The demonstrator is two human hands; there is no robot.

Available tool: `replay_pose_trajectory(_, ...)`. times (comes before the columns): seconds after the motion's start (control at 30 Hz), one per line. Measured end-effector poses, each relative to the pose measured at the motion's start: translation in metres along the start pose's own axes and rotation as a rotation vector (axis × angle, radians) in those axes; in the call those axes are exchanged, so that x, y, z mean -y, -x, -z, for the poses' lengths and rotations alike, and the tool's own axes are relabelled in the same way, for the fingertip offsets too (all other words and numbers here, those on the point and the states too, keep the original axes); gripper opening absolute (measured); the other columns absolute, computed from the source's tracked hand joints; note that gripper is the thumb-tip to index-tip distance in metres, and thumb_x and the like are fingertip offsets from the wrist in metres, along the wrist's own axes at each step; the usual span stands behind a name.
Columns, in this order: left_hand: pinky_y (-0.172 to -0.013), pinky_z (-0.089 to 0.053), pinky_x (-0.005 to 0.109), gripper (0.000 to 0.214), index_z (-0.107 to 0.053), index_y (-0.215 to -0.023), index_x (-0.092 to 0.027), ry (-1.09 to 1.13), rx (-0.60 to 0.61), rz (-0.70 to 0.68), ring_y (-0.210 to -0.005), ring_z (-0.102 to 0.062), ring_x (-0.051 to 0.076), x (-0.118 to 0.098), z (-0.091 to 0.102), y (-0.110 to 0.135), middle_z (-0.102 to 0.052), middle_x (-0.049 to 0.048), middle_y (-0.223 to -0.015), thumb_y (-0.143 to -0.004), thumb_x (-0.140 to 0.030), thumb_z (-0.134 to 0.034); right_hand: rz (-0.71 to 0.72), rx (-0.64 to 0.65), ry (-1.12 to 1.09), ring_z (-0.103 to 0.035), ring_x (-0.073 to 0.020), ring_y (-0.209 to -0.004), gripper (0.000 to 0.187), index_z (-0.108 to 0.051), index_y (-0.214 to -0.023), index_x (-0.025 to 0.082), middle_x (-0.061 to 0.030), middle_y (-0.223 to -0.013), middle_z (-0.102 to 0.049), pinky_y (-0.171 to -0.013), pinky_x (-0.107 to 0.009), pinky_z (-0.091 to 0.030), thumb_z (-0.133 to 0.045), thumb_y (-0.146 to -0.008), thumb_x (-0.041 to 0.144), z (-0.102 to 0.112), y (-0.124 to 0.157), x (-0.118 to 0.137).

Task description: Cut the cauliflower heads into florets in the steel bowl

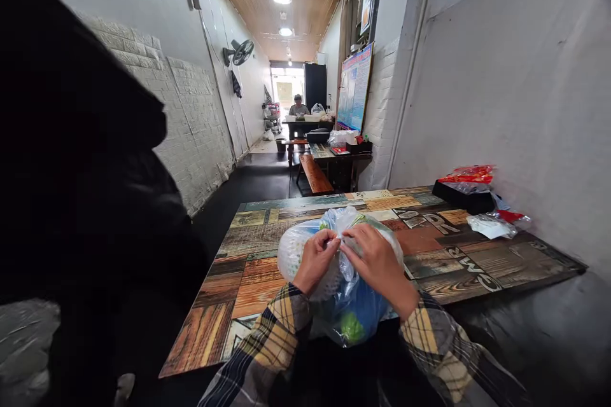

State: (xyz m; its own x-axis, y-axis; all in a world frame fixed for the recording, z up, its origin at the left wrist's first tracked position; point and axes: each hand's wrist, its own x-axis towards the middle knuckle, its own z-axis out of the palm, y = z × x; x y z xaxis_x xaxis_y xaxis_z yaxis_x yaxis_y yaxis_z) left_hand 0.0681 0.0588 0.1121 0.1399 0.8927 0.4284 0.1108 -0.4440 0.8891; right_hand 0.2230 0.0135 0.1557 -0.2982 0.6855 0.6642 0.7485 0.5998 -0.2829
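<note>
A clear plastic bag (pixel 351 302) with blue and green things inside rests at the near edge of the patterned wooden table (pixel 258 267). A white foam net sleeve (pixel 291 251) shows inside the bag on its left. My left hand (pixel 316 261) and my right hand (pixel 377 264) meet at the bag's top, each with its fingers pinched on the plastic. Both sleeves are plaid.
A black tray (pixel 465 197) with red packets and a small white packet (pixel 489 226) lie at the table's far right by the wall. A wooden bench (pixel 315 175) and more tables stand beyond. A person sits far down the room. A dark shape fills the left.
</note>
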Motion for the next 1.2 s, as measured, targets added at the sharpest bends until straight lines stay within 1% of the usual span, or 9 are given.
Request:
replay_pose_trajectory(0.13,-0.064,-0.037,0.023,0.024,-0.059,-0.071,-0.016,-0.013,0.004,-0.009,-0.073,-0.048,0.013,0.001,0.000,-0.002,-0.054,0.0001,-0.071,-0.084,-0.036,-0.053,-0.059,0.018,-0.046,-0.061,-0.0201,-0.083,0.016,-0.064,-0.091,0.021,-0.0057,-0.089,-0.065,-0.075,-0.032,-0.047,-0.049,-0.093,0.027,-0.014,-0.012,-0.015)
replay_pose_trajectory(0.3,-0.067,-0.040,0.025,0.024,-0.061,-0.072,-0.016,-0.065,0.022,-0.066,-0.075,-0.051,0.014,0.001,-0.001,-0.003,-0.057,0.0009,-0.073,-0.086,-0.033,-0.051,-0.093,0.020,-0.155,-0.063,-0.0184,-0.080,0.016,-0.066,-0.084,0.022,-0.0030,-0.083,-0.067,-0.071,-0.030,-0.047,-0.052,-0.090,0.027,-0.017,-0.017,-0.034)
replay_pose_trajectory(0.5,-0.070,-0.042,0.026,0.009,-0.059,-0.078,-0.017,-0.183,-0.071,-0.122,-0.074,-0.054,0.014,-0.006,-0.010,-0.005,-0.059,0.0001,-0.075,-0.083,-0.023,-0.054,-0.113,0.009,-0.123,-0.061,-0.0173,-0.074,0.016,-0.066,-0.083,0.023,-0.0025,-0.082,-0.067,-0.068,-0.029,-0.046,-0.052,-0.089,0.028,-0.017,-0.013,-0.039)
replay_pose_trajectory(0.63,-0.074,-0.043,0.028,0.009,-0.058,-0.081,-0.018,-0.335,0.020,-0.230,-0.078,-0.055,0.015,-0.010,-0.011,-0.011,-0.060,0.0017,-0.080,-0.084,-0.019,-0.050,-0.121,0.035,-0.093,-0.062,-0.0180,-0.077,0.018,-0.066,-0.086,0.023,-0.0030,-0.084,-0.068,-0.070,-0.029,-0.046,-0.050,-0.091,0.028,-0.016,-0.011,-0.041)
replay_pose_trajectory(0.77,-0.067,-0.039,0.027,0.010,-0.053,-0.075,-0.019,-0.534,0.117,-0.279,-0.070,-0.050,0.014,-0.010,-0.010,-0.019,-0.054,0.0004,-0.073,-0.080,-0.012,-0.048,-0.153,0.041,-0.111,-0.064,-0.0189,-0.081,0.018,-0.067,-0.089,0.023,-0.0034,-0.088,-0.071,-0.072,-0.030,-0.046,-0.049,-0.092,0.027,-0.017,-0.011,-0.045)
replay_pose_trajectory(0.87,-0.064,-0.037,0.027,0.012,-0.050,-0.071,-0.019,-0.615,0.169,-0.305,-0.068,-0.047,0.015,-0.007,-0.011,-0.023,-0.051,0.0007,-0.071,-0.077,-0.010,-0.046,-0.169,0.054,-0.126,-0.064,-0.0187,-0.080,0.016,-0.066,-0.091,0.024,-0.0027,-0.089,-0.071,-0.072,-0.030,-0.046,-0.050,-0.091,0.026,-0.018,-0.010,-0.046)
replay_pose_trajectory(1.0,-0.062,-0.035,0.027,0.009,-0.048,-0.070,-0.020,-0.606,0.199,-0.304,-0.068,-0.046,0.015,-0.003,-0.013,-0.027,-0.050,0.0002,-0.071,-0.075,-0.012,-0.048,-0.156,0.067,-0.079,-0.062,-0.0179,-0.079,0.007,-0.062,-0.090,0.024,-0.0013,-0.088,-0.068,-0.072,-0.030,-0.047,-0.057,-0.085,0.023,-0.015,-0.009,-0.041)
replay_pose_trajectory(1.13,-0.059,-0.031,0.027,0.010,-0.044,-0.067,-0.020,-0.527,0.180,-0.236,-0.062,-0.043,0.013,-0.003,-0.011,-0.030,-0.048,-0.0023,-0.065,-0.071,-0.010,-0.045,-0.058,0.074,0.029,-0.061,-0.0204,-0.088,0.014,-0.060,-0.094,0.023,-0.0040,-0.094,-0.066,-0.080,-0.033,-0.046,-0.055,-0.083,0.016,-0.013,-0.007,-0.037)
replay_pose_trajectory(1.2,-0.059,-0.029,0.026,0.011,-0.044,-0.066,-0.020,-0.484,0.173,-0.193,-0.061,-0.042,0.012,-0.004,-0.010,-0.031,-0.047,-0.0030,-0.064,-0.068,-0.009,-0.044,-0.028,0.084,0.075,-0.060,-0.0212,-0.089,0.014,-0.060,-0.095,0.022,-0.0047,-0.093,-0.065,-0.080,-0.033,-0.045,-0.053,-0.085,0.015,-0.014,-0.007,-0.037)
